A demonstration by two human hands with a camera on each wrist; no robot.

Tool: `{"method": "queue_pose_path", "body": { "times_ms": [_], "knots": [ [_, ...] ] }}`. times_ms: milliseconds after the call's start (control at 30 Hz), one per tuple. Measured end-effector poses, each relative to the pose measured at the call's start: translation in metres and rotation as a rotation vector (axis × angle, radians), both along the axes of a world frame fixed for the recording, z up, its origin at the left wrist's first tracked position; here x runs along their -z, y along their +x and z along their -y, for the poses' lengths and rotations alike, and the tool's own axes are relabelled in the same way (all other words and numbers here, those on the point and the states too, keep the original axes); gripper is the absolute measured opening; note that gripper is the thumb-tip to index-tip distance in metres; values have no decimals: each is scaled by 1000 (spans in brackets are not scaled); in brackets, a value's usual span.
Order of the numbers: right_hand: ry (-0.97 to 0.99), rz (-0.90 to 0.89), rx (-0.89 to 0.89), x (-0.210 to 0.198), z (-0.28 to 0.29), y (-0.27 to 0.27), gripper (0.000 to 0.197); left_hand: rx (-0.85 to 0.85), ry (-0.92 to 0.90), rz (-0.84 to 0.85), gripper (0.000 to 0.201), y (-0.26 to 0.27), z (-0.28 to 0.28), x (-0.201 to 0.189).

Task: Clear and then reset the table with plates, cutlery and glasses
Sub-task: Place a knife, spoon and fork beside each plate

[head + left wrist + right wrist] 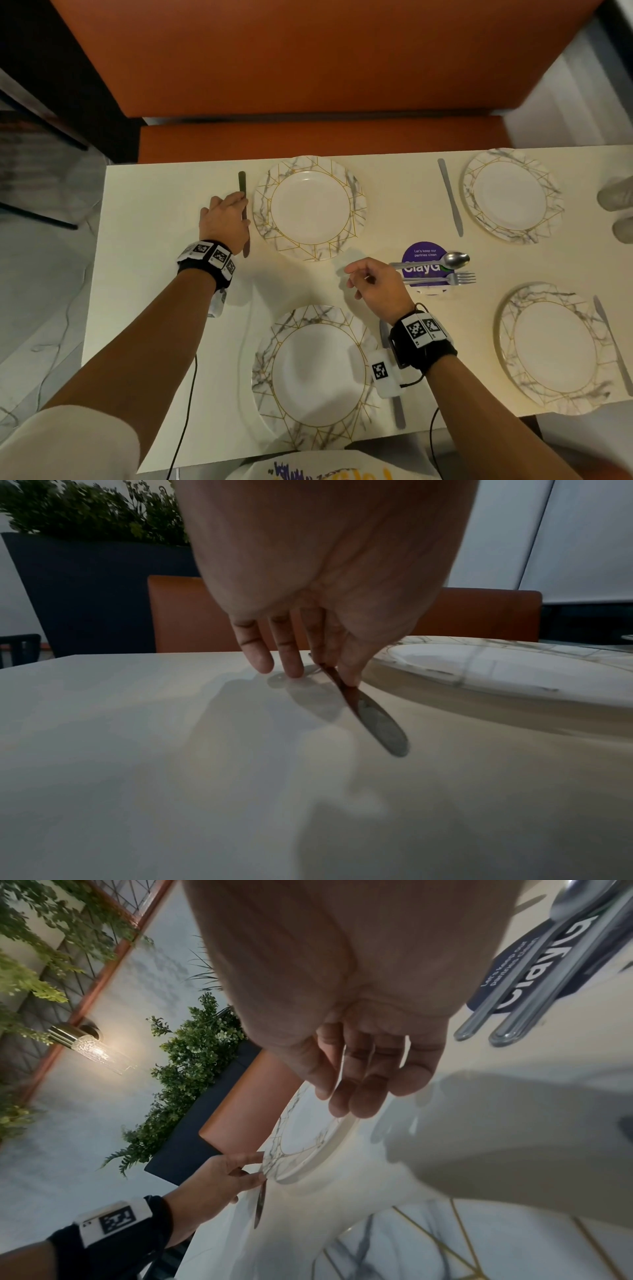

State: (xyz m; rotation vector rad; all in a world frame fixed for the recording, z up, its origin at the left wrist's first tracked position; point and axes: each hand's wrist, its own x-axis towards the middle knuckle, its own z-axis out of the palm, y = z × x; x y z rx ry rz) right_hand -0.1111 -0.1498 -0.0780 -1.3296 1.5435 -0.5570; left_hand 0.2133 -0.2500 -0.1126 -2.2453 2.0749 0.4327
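Near the table's (144,308) far-left corner, the left hand (224,219) pinches a knife (244,212) just left of a plate (310,207). The right hand (376,287) hovers mid-table, fingers loosely curled, holding nothing; spoon (445,261) and fork (448,279) lie beside it.

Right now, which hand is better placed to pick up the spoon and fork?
Right. The right hand hangs empty beside the spoon and fork; the left hand pinches a knife.
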Motion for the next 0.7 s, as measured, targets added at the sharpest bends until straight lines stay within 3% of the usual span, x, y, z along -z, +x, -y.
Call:
{"method": "queue_pose_path", "body": {
  "times_ms": [233, 400, 700],
  "knots": [
    [14, -24, 26, -1, -2, -7, 18, -20, -51, -53, 42, 0, -3, -7],
    [12, -59, 41, 2, -2, -22, 19, -75, -194, -188, 33, -13, -10, -18],
    [-48, -257, 38, 2, 15, -98, 16, 51, -271, -336, 24, -119, -27, -33]
  ]
}}
